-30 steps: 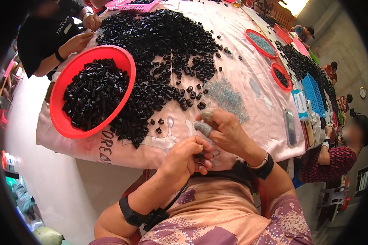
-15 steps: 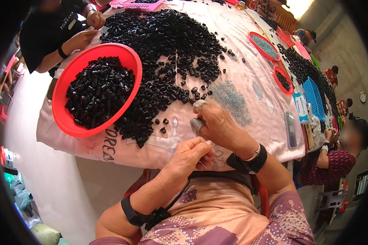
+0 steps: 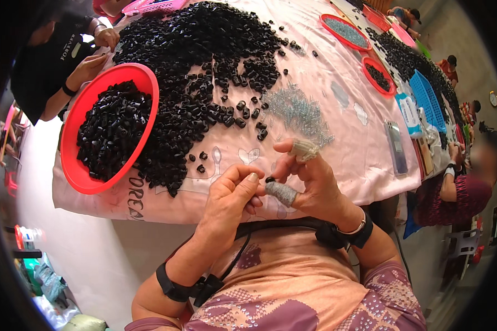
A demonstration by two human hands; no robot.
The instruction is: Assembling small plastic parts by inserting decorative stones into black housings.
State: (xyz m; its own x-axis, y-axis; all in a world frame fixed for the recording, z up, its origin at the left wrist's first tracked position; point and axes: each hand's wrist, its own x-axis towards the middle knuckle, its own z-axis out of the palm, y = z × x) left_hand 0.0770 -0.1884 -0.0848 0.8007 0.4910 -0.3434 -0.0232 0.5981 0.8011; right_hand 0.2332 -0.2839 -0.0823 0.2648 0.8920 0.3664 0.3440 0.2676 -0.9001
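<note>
Close to the body, both hands meet just above the near table edge. The left hand (image 3: 229, 196) has its fingertips pinched together at a small black cap (image 3: 270, 179), and the right hand (image 3: 309, 179) closes on the same cap from the other side, with grey cloth wraps on thumb and forefinger. A second ago the right hand was reaching out over the cloth; it has since drawn back to meet the left, so a fresh piece now seems to be in hand. Beyond lies a pink tablecloth (image 3: 337, 127) with a patch of thin silver pins (image 3: 301, 113) and a wide heap of black caps (image 3: 204, 71). To the left sits a red basin (image 3: 74, 165) full of caps. Farther off, other people work along the table.
</note>
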